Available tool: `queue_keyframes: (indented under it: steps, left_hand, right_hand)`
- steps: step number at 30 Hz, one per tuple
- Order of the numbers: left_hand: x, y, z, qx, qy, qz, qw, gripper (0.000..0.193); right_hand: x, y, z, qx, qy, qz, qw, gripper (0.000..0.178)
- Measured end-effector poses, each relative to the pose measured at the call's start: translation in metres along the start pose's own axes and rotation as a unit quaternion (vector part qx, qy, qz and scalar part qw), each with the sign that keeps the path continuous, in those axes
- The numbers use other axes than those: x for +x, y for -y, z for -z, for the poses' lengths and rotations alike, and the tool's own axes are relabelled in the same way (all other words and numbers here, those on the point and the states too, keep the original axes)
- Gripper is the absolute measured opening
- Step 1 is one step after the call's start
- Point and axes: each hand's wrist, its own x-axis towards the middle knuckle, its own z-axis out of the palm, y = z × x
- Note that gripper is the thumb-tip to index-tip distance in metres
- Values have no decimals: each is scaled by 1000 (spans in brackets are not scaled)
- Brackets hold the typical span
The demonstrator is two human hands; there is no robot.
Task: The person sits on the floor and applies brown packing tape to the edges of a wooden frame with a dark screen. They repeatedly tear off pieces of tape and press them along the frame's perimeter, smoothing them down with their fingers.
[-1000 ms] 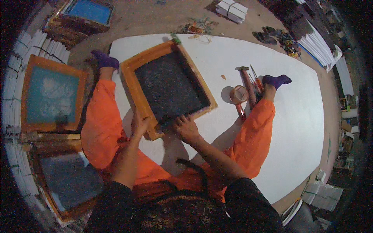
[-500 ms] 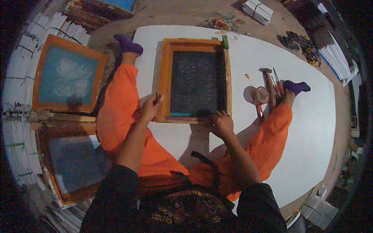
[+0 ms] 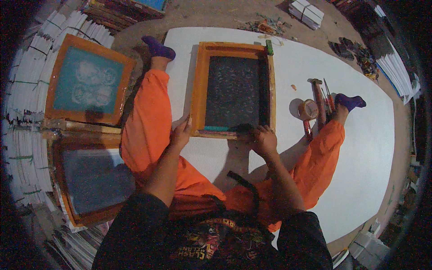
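Note:
A wooden screen-printing frame (image 3: pixel 198 90) with a dark mesh lies on the white board between my legs. Along the inner near edge of the mesh runs a teal strip. My left hand (image 3: pixel 181 133) is at the frame's near left corner, its fingers against the side rail and partly hidden. At the near right corner, my right hand (image 3: pixel 264 140) has its fingers curled over the wood, and a dark shadow falls beside them. A small green block (image 3: pixel 269 47) sits at the frame's far right corner.
Right of the frame lie a tape roll (image 3: pixel 308 109), a hammer (image 3: pixel 318 100), screwdrivers (image 3: pixel 330 96) and a red cylindrical item (image 3: pixel 308 129). Two more framed screens, one teal (image 3: pixel 92 81) and one greyish (image 3: pixel 94 180), lean at left beside stacked paper (image 3: pixel 27 103). My orange-clad legs flank the frame.
The whole view has shifted slightly to the right. My left hand's fingers now lie straighter along the frame's side; my right hand stays at the near right corner.

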Motion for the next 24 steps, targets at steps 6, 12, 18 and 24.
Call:
queue_keyframes:
  steps: [6, 12, 18, 24]
  left_hand:
    - [3, -11, 1, 8, 45, -9, 999, 58]
    - [-9, -12, -20, -66, -55, -11, 996, 48]
    - [-25, -9, -41, 32, -164, -44, 985, 41]
    - [-33, -16, -35, 7, -157, -51, 986, 41]
  right_hand:
    - [-1, -1, -9, 4, 23, -22, 999, 37]
    - [33, 38, -75, 47, 43, 47, 997, 20]
    - [111, 123, -81, 124, 78, 109, 983, 29]
    - [145, 124, -33, -9, 86, 159, 983, 40]
